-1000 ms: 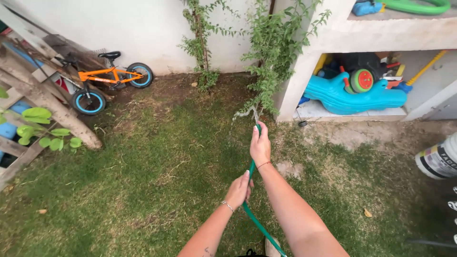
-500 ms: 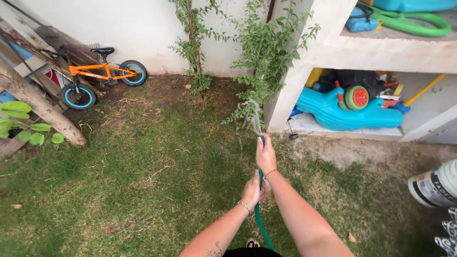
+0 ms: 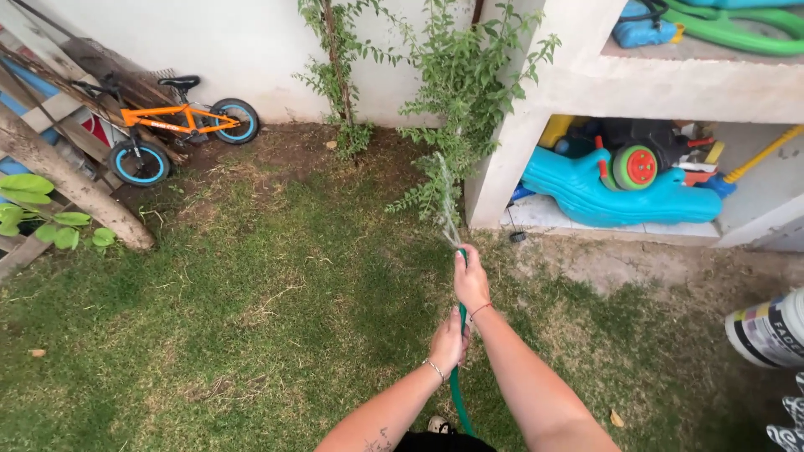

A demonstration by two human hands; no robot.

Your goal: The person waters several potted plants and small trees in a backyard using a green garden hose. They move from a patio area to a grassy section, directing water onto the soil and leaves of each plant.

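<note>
- Green garden hose (image 3: 456,393) runs up from the bottom edge of the head view, between the person's two forearms, toward the shrub by the wall.
- The right hand (image 3: 471,280) is the forward one; its grip is wrapped tight around the hose near the nozzle end, thumb on top, and a thin red band sits at the wrist.
- The left hand (image 3: 450,341) is just behind it, nearer the body, with its grip also clamped on the hose; a silver bracelet circles that wrist.
- A fine spray of water (image 3: 446,201) leaves the hose end and rises toward the leafy shrub (image 3: 456,100) growing against the white wall (image 3: 251,42).
- Both hands hang above patchy grass (image 3: 251,318), with bare soil along the wall.
- A small orange bicycle (image 3: 180,125) with blue-rimmed wheels leans among wooden planks at the left, well apart from the hands.
- To the right, a concrete shelf unit (image 3: 578,84) holds a turquoise plastic toy (image 3: 603,188) in its lower opening, and green and blue plastic things lie on top.
- A white cylindrical container (image 3: 766,328) pokes in at the right edge.
</note>
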